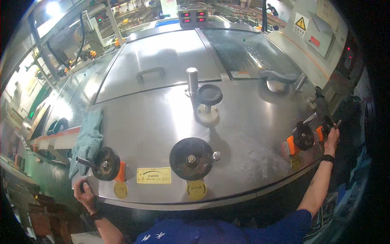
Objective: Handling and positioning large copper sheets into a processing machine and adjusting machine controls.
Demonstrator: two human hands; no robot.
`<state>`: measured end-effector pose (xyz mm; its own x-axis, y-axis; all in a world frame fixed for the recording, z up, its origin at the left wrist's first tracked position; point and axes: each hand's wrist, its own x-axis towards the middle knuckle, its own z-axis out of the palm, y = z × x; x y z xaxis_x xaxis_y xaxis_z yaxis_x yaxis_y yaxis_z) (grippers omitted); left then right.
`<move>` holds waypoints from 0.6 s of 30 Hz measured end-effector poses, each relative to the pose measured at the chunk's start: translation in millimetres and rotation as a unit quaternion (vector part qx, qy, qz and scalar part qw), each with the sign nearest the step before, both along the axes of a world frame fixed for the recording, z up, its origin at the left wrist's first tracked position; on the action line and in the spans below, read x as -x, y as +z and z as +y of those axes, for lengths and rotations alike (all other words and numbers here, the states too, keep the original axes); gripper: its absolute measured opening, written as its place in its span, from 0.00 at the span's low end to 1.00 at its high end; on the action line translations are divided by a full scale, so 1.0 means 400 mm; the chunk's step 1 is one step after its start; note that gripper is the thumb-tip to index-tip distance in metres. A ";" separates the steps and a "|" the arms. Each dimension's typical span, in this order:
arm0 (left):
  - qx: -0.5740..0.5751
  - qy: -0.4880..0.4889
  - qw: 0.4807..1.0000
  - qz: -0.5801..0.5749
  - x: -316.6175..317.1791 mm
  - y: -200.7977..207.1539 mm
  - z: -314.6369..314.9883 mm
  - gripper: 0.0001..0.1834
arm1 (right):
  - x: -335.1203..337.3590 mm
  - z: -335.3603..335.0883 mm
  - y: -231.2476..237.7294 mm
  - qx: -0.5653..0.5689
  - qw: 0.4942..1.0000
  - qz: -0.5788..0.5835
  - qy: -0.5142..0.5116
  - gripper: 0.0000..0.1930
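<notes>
My right hand point(332, 140) is closed on the rim and crank handle of a small black handwheel point(327, 123) at the right edge of a steel machine. Beside it is another black handwheel point(303, 136) with a metal crank and an orange position indicator point(290, 145). At the front left corner, my left hand point(84, 195) curls round something small and dark, mostly hidden by the fingers. Just above that hand are a black handwheel point(105, 164) and a teal work glove point(89, 132) draped over the machine's left edge. A larger black handwheel point(183, 157) faces me at front centre.
The steel cover point(156, 114) carries an upright metal post point(191, 81), a black knob point(210, 94) and a grey handle point(278, 76). Behind stand a glass panel point(243, 49) and a red-digit display point(193, 18). A grey cabinet point(315, 36) rises at right. A person point(272, 9) is far back.
</notes>
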<state>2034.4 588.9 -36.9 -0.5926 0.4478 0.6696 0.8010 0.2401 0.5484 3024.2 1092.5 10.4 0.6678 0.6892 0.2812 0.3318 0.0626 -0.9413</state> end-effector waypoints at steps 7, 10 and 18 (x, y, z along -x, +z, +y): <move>-0.003 -0.017 1.000 0.021 0.018 0.001 0.022 0.11 | -0.006 0.024 -0.031 -0.036 0.998 0.019 -0.051 0.24; 0.007 0.003 1.000 0.023 -0.005 0.027 0.019 0.11 | 0.064 0.001 -0.012 0.080 0.993 -0.060 -0.065 0.28; 0.004 -0.061 0.997 -0.053 0.011 0.050 0.005 0.11 | 0.565 -0.330 0.223 -0.168 0.977 -0.129 -0.026 0.27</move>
